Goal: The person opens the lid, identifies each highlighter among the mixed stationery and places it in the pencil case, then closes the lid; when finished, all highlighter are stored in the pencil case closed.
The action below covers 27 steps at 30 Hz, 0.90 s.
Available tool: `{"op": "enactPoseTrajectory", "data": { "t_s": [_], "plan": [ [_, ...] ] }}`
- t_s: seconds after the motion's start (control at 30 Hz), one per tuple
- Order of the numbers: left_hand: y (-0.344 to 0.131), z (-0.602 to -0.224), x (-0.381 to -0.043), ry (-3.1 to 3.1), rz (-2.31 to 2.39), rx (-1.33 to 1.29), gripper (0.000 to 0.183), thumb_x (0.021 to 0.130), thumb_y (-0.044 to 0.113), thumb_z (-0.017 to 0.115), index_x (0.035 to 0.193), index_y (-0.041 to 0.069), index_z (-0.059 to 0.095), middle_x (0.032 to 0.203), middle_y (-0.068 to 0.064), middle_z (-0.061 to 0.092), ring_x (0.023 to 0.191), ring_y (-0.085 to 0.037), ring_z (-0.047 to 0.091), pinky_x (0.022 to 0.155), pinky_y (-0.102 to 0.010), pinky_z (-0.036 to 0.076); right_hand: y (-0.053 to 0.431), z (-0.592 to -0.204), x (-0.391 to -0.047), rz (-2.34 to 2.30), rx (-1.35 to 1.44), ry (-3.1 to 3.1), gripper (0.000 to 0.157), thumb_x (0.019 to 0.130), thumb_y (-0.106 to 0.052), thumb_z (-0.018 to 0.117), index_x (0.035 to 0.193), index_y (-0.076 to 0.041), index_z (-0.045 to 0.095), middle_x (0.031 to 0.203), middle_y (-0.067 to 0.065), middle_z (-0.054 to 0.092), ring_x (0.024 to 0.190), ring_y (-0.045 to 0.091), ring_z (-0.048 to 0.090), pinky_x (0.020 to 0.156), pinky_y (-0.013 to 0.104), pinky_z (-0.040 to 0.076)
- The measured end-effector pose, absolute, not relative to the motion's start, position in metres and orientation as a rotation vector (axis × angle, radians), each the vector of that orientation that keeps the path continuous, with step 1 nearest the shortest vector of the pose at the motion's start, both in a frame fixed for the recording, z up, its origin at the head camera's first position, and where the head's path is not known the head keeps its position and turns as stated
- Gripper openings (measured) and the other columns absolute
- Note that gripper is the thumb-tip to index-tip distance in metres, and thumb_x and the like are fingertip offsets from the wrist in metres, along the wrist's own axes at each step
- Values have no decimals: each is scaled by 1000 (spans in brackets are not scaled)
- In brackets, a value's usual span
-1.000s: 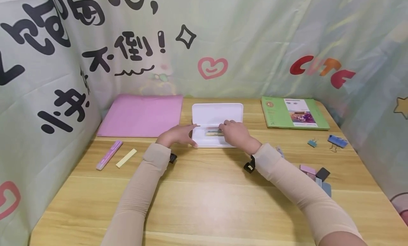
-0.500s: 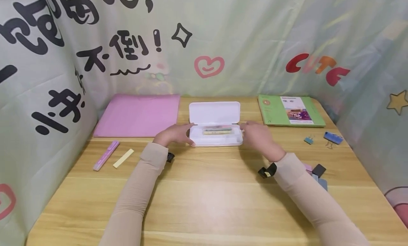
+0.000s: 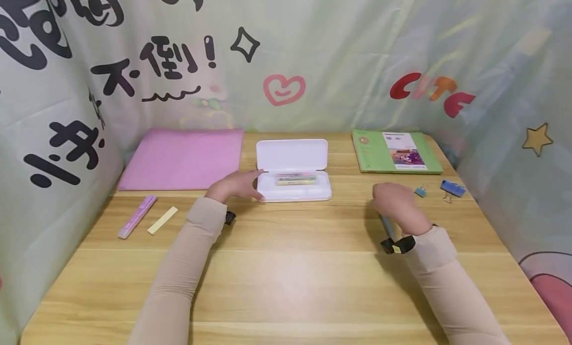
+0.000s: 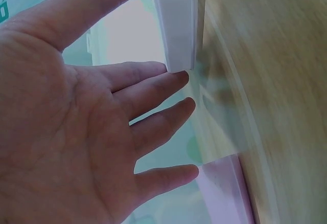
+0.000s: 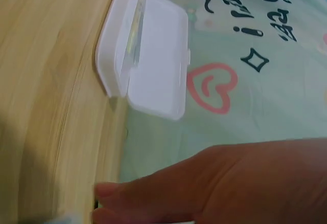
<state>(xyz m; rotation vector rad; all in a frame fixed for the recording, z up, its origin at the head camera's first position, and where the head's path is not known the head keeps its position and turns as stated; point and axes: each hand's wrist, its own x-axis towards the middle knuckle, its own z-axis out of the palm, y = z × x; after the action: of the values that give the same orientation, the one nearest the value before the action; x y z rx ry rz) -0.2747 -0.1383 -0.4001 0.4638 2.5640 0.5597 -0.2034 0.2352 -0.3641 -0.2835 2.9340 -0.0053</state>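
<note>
A white pencil case (image 3: 295, 188) stands with its lid raised at the table's back middle. Inside lie several slim pencil-like sticks (image 3: 295, 179), yellowish and greenish. My left hand (image 3: 234, 185) spans the case's left end, thumb at the front corner and fingers towards the hinge. In the left wrist view its fingers (image 4: 158, 127) are spread and nearly straight, a fingertip touching the case's end. My right hand (image 3: 397, 203) is over the table to the right, above a grey-blue stick-like item (image 3: 388, 228). Its thumb and a finger are close together; whether they grip the item is hidden.
A pink folder (image 3: 183, 159) lies back left, a green book (image 3: 397, 152) back right. Left of my left arm are a pink-purple pen-like item (image 3: 137, 217) and a cream strip (image 3: 163, 220). Teal (image 3: 420, 191) and blue (image 3: 453, 188) binder clips lie right. A printed curtain (image 3: 330, 62) encloses the table.
My right hand has left the pencil case and moved right, over the grey-blue item. The left hand stays at the case's left end. The small blocks at right are now hidden by my right arm.
</note>
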Motion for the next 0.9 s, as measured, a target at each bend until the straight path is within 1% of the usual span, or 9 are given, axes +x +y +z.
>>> {"op": "enactPoseTrajectory", "data": {
  "t_s": [0.17,0.27,0.4,0.5,0.63,0.8,0.9],
  "plan": [
    [-139,-399,-274,2569,560,455,91,68,47,67,140,25,16,141,-2,22,126,-27,20,96,-49,21,246,-363,-196,-7,-207,2834,24,84,-17,44,62,-8,50,59,5,46,52,20,42,46,32,31],
    [-139,-398,-274,2568,553,464,91,68,47,67,140,24,16,141,-3,22,126,-28,20,96,-50,21,249,-365,-195,2,-175,2799,25,84,-16,42,62,-8,51,61,6,48,53,20,43,45,32,33],
    [-138,-397,-273,2570,546,466,91,68,47,68,140,24,16,141,-3,22,126,-29,20,95,-51,21,250,-369,-196,13,-173,2790,23,82,-19,47,63,-9,53,64,6,50,55,20,45,47,35,36],
    [-139,-397,-274,2574,541,467,91,68,47,68,140,23,16,141,-4,22,125,-29,21,94,-52,22,248,-373,-198,21,-194,2794,22,81,-20,50,62,-10,52,63,6,51,55,20,46,48,36,37],
    [-140,-399,-274,2577,542,471,92,68,48,68,140,24,16,141,-4,21,125,-29,20,95,-51,21,245,-375,-200,30,-211,2802,19,80,-15,49,61,-9,50,61,6,49,54,20,45,47,36,36],
    [-139,-399,-274,2575,556,463,92,67,49,67,139,26,16,141,-2,21,126,-27,20,96,-49,21,239,-374,-201,26,-231,2807,17,78,-12,50,61,-9,50,60,5,49,53,21,45,46,36,35],
    [-139,-399,-274,2570,564,468,92,67,49,68,139,26,16,141,-2,21,126,-27,20,96,-49,22,233,-373,-204,39,-250,2831,16,78,-11,49,63,-9,50,60,6,49,53,21,45,45,35,35]
  ]
}}
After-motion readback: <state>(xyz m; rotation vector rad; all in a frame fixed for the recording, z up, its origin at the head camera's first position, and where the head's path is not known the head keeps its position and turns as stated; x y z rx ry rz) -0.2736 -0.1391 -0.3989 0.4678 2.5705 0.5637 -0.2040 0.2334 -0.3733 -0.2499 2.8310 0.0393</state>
